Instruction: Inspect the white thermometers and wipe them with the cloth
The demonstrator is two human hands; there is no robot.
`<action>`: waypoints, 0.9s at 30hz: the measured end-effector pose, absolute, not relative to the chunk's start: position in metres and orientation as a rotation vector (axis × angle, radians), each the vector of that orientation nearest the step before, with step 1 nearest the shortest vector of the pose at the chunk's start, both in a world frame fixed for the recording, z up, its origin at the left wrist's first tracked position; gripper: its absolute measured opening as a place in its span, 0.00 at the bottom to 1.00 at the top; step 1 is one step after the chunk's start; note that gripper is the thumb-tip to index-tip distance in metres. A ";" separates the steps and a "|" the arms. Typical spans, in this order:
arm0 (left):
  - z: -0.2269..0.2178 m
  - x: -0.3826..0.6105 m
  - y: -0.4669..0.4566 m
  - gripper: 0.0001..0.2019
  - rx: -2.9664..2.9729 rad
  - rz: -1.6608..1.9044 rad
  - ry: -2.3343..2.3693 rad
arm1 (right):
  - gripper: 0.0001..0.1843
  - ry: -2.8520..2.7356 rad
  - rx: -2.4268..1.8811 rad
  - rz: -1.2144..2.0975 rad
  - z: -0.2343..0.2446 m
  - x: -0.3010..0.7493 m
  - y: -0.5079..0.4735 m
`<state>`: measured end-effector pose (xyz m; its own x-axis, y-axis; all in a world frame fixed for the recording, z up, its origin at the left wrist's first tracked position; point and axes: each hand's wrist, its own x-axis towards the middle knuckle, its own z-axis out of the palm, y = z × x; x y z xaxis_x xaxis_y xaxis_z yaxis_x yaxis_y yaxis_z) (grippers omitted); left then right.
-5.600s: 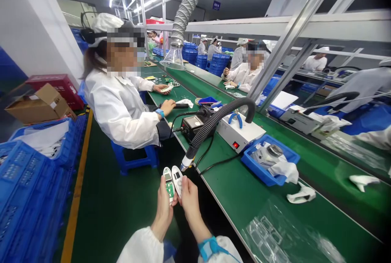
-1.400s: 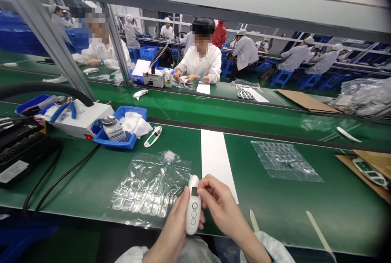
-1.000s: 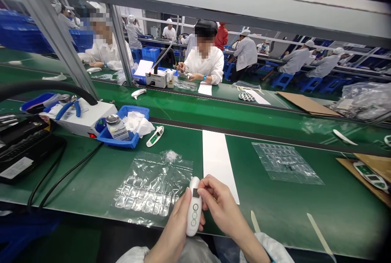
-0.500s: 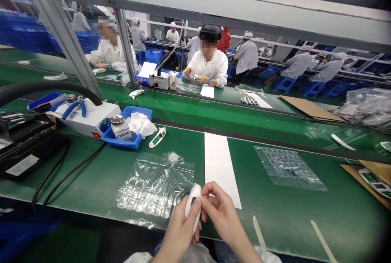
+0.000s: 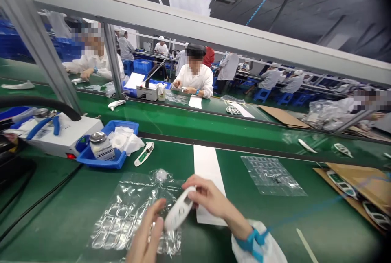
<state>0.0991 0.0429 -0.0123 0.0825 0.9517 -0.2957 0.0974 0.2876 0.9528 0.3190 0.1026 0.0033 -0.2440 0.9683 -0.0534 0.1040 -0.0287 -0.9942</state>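
Note:
My right hand (image 5: pixel 209 198) grips the upper end of a white elongated device casing (image 5: pixel 178 213), which is tilted and slightly blurred. The casing has a small dark window near my fingers and rounded markings or openings lower down. Left of its lower end is my left hand (image 5: pixel 146 230), with thumb and fingers apart and nothing held in it. Beneath both hands lies a clear plastic bag of transparent pieces (image 5: pixel 116 218). A white paper strip (image 5: pixel 207 165) runs behind my right hand, partly covered by it.
A blue tray (image 5: pixel 116 163) holds a jar and white tissue. Beside it lies an open casing with a green circuit board (image 5: pixel 144 154). Another clear bag (image 5: pixel 273 175) is to the right, near cardboard with white frames (image 5: pixel 342 183). A co-worker (image 5: pixel 195 75) sits across the green line.
My left hand has let go of the casing and moved left, its fingers now spread. My right hand now holds the casing by its upper end. The camera view has shifted.

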 end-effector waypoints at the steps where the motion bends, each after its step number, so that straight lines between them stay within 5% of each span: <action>1: -0.011 0.090 0.051 0.25 1.078 0.878 1.375 | 0.21 -1.357 -1.251 1.309 -0.002 0.327 0.124; 10: -0.033 0.030 0.093 0.20 1.365 0.990 1.551 | 0.14 -1.012 -1.477 0.828 -0.032 0.385 0.305; 17: -0.028 0.037 0.175 0.15 1.938 0.960 1.473 | 0.12 -1.205 -1.547 0.770 -0.055 0.377 0.297; 27: -0.050 0.069 0.262 0.12 1.796 0.854 1.448 | 0.09 -1.548 -1.306 0.856 -0.046 0.287 0.260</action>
